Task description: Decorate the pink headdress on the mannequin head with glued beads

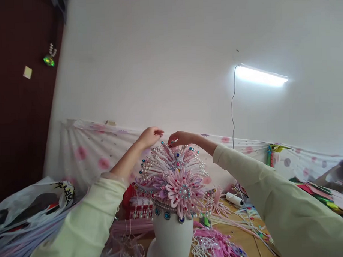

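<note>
A pink and white beaded headdress (183, 191), with pearls, blue gems and a large flower at its front, sits on a white mannequin head (173, 235). My left hand (151, 137) is raised just above the headdress's top left. Its fingers are closed in a pinch, and a tiny dark thing shows at the tips, too small to name. From the right, my right hand (183, 137) bends down over the peak. Its thumb and fingertips close at the top tip of the headdress, beside a blue gem.
Pink strands and pearl strings (216, 247) lie on the wooden table (245, 232). Behind the head stands a red basket (135, 210). A white roll (234, 198) is at the back right. Plastic bags (36, 200) and pale strips lie left. A lit tube lamp (261, 76) hangs on the wall.
</note>
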A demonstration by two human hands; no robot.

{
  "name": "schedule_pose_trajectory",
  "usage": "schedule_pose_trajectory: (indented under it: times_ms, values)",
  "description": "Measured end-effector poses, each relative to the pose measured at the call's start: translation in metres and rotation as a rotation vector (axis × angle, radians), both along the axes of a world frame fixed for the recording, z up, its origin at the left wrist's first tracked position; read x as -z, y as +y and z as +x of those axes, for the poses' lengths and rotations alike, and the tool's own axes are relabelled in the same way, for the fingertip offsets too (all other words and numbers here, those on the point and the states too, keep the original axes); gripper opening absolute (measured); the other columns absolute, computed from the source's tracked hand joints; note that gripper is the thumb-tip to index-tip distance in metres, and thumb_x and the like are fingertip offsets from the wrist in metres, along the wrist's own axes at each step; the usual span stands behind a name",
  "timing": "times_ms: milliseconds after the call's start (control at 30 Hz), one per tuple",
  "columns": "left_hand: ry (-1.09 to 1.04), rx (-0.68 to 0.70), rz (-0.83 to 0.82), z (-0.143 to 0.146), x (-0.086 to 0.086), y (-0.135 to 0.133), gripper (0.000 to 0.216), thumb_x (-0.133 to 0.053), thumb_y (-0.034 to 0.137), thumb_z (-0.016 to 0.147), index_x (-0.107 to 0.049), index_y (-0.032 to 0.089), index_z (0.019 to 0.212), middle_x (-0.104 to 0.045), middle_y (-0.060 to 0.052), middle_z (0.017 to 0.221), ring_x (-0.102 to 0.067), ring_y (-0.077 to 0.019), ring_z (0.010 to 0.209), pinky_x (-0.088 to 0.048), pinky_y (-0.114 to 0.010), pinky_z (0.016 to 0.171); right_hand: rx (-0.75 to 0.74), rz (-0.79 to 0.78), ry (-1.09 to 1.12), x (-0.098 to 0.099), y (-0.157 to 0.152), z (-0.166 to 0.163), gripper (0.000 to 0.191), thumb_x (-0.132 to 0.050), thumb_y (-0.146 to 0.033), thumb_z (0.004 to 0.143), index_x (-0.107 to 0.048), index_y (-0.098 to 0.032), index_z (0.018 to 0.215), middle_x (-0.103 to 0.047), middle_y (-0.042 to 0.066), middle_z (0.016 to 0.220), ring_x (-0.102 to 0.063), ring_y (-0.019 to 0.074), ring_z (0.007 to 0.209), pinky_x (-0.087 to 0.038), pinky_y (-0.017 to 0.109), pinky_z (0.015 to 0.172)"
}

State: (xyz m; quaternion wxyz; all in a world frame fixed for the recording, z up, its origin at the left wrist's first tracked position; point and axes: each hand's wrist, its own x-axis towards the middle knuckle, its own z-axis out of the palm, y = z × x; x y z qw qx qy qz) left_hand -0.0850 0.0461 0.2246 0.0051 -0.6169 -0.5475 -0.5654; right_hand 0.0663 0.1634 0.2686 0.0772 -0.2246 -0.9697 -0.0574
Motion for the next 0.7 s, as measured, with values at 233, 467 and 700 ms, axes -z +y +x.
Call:
schedule_pose_trajectory:
  times_ms: [233,467,700]
  values:
    - [0.215,0.295,-0.237,-0.002,0.0,0.047,0.033,-0.051,-0.003,0.071,-0.075,0.014,0.086,-0.081,-0.002,0.09,-0.073,-0.0207,0.101,-0.053,-0.034,0.095,-0.015,-0.071,0.012,-0.005,0.018,0.008,0.01,-0.07,-0.017,0.086,-0.072,-0.018,0.095,-0.075,0.004,0.101,-0.067,0.02,0.096,-0.05,0.038,0.094]
    - [0.24,0.372,-0.263,-0.016,0.001,0.048,0.039,-0.058,0.008,0.067,-0.076,0.014,0.101,-0.08,-0.007,0.107,-0.072,-0.0222,0.105,-0.053,-0.028,0.091,0.005,-0.13,-0.009,-0.005,0.003,0.015,0.018,-0.07,-0.032,0.082,-0.075,-0.023,0.097,-0.075,0.002,0.105,-0.065,0.021,0.099,-0.046,0.03,0.085]
    - [0.296,0.264,-0.22,-0.022,-0.003,0.044,0.031,-0.056,0.034,0.084,-0.076,0.012,0.089,-0.08,-0.009,0.099,-0.071,-0.0255,0.1,-0.05,-0.031,0.088,0.031,-0.035,0.036,0.004,-0.007,0.01,0.018,-0.073,-0.037,0.078,-0.073,-0.02,0.084,-0.068,0.001,0.079,-0.057,0.0176,0.073,-0.04,0.031,0.069]
